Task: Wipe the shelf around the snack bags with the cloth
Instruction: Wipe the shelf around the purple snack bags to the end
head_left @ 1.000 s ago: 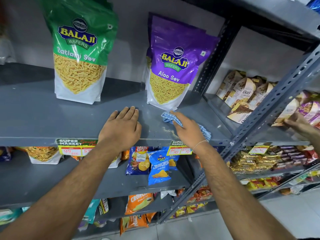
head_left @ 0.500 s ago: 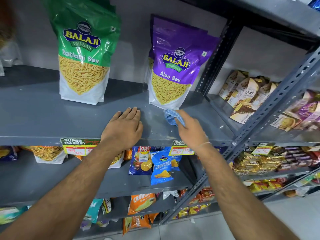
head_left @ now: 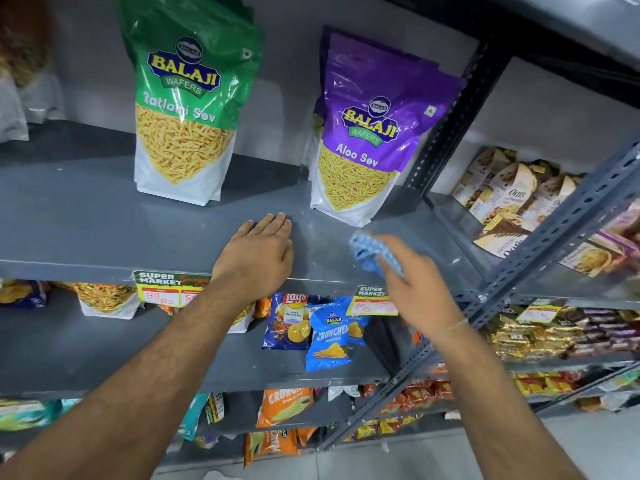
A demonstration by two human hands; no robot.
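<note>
A grey metal shelf point(head_left: 86, 223) holds two upright snack bags: a green Ratlami Sev bag point(head_left: 185, 109) on the left and a purple Aloo Sev bag point(head_left: 370, 140) on the right. My right hand point(head_left: 412, 282) grips a bunched blue checked cloth point(head_left: 367, 252) at the shelf's front, just below the purple bag. The hand and cloth look blurred. My left hand point(head_left: 258, 254) lies flat, palm down, on the shelf between the two bags, near the front edge.
Price tags point(head_left: 159, 289) hang from the shelf's front lip. A slotted metal upright point(head_left: 561, 230) stands to the right, with oat packs point(head_left: 509, 199) beyond it. Lower shelves carry chip bags point(head_left: 325, 337) and other packets.
My right hand has drawn the cloth back from under the purple bag toward the shelf's front edge. The other person's hand at the far right is gone. My left hand stays put.
</note>
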